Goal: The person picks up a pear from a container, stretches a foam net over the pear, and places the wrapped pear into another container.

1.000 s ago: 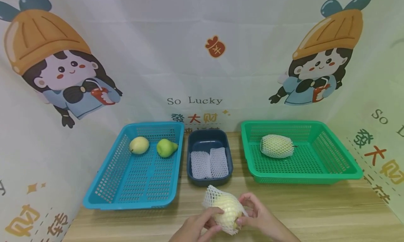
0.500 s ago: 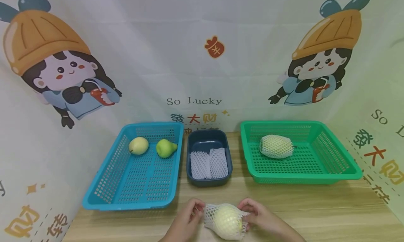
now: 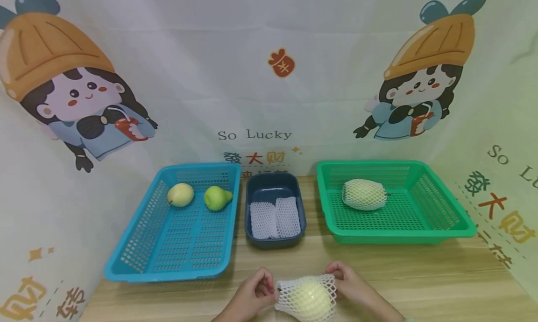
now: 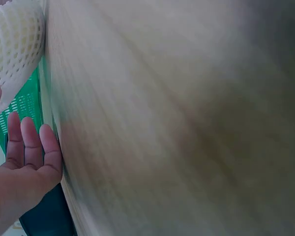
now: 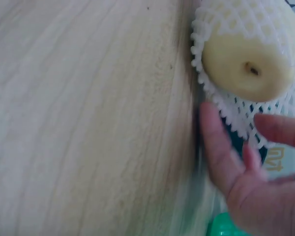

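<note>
Low at the front of the table, a pale yellow pear lies inside a white foam net sleeve. My left hand pinches the sleeve's narrow left end, where a dark stem tip shows. On the other side, my right hand holds the sleeve's open right edge between thumb and finger. The right wrist view shows the pear's bare base uncovered at that opening. In the left wrist view the netted sleeve tapers toward my thumb, and the other fingers extend loosely.
A blue basket at left holds a yellow pear and a green pear. The navy tray in the middle contains flat foam nets. At right, a green basket carries one netted fruit.
My left hand has shifted from the pear's near side to the sleeve's left end. The sleeved pear has turned from slanted to nearly level, and the right hand has moved to the sleeve's edge.
</note>
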A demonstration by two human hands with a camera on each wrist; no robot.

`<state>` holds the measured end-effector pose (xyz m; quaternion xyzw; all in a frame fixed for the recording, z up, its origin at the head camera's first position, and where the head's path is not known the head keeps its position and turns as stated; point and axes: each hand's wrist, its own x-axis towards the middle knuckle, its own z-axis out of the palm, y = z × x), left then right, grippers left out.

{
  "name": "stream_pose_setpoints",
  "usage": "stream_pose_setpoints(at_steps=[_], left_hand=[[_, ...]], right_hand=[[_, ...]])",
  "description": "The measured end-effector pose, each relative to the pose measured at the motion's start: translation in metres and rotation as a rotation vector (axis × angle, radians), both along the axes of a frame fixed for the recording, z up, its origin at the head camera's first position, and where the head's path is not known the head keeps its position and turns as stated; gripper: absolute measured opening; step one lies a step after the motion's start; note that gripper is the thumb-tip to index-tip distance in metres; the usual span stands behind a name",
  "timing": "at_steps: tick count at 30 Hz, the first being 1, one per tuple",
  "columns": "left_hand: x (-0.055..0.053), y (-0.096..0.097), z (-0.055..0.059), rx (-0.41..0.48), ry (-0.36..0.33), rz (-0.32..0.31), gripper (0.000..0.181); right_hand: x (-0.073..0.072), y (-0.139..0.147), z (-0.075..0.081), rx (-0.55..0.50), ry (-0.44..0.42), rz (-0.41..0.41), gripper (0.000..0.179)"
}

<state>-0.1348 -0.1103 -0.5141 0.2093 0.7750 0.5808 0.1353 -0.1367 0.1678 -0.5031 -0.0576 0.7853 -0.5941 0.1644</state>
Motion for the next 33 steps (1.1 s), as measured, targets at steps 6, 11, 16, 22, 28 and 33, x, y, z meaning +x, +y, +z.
stream_pose_setpoints(at_steps=[6, 11, 16, 22, 28, 33], left_hand=[[0.002, 0.001, 0.000, 0.063, 0.090, 0.002, 0.019], [0.002, 0.003, -0.003, 0.079, 0.183, 0.010, 0.022], [-0.003, 0.005, -0.001, -0.028, 0.158, 0.005, 0.030], [-0.009, 0.009, 0.004, -0.166, 0.153, 0.007, 0.015], [-0.011, 0.009, 0.005, -0.240, 0.191, -0.018, 0.009], [-0.014, 0.005, 0.007, -0.256, 0.198, -0.086, 0.009]], right_hand=[[0.003, 0.000, 0.008, 0.059, -0.019, -0.148, 0.014], [0.008, 0.005, 0.012, -0.023, -0.048, -0.075, 0.024], [0.015, 0.007, 0.013, -0.133, -0.111, -0.013, 0.053], [0.017, 0.004, 0.013, -0.176, -0.097, 0.085, 0.043], [0.019, 0.005, 0.016, -0.066, -0.054, 0.143, 0.029], [0.018, 0.007, 0.017, -0.047, -0.027, 0.196, 0.027]])
